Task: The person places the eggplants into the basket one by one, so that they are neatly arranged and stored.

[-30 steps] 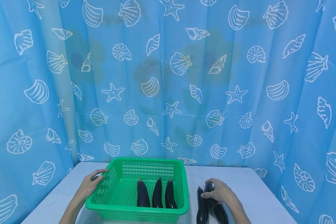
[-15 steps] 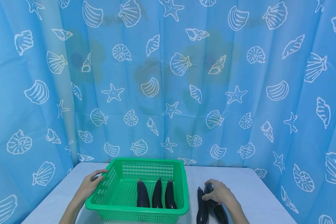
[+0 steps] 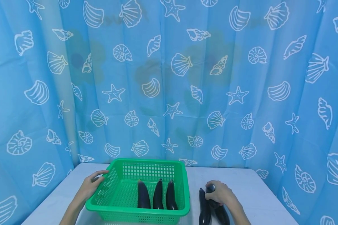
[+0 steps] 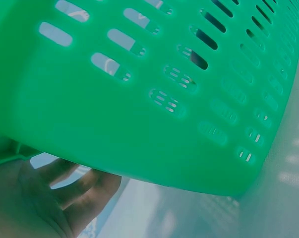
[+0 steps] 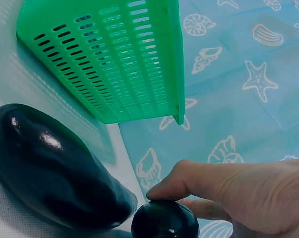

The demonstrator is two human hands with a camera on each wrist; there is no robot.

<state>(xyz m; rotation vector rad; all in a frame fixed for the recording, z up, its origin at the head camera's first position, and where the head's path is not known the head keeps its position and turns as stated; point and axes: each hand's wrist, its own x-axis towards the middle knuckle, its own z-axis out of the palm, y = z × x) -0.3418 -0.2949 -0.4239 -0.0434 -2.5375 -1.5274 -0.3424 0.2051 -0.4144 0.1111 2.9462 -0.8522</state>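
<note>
My right hand (image 3: 221, 192) grips a dark, glossy eggplant (image 3: 211, 188) to the right of the green basket (image 3: 138, 215). Its rounded end (image 5: 164, 220) shows below the thumb in the right wrist view; the rest is largely hidden. Another eggplant (image 3: 204, 207) lies close on its left, and one more (image 3: 222, 215) shows under the wrist. Inside the basket stand three eggplants, the left one (image 3: 143, 195), the middle one (image 3: 158, 195) and the right one (image 3: 171, 195). My left hand (image 3: 90, 184) touches the basket's left rim, its fingers (image 4: 89, 198) loosely bent beside the outer wall.
A white table (image 3: 242, 179) carries everything. Behind and on both sides hangs a blue curtain (image 3: 163, 93) with white shells and starfish. The basket has slotted walls (image 5: 104, 59) and a raised rim.
My right hand's thumb has shifted slightly right with the gripped eggplant. The eggplant on its left has also moved a little right. The left hand and basket stay where they were.
</note>
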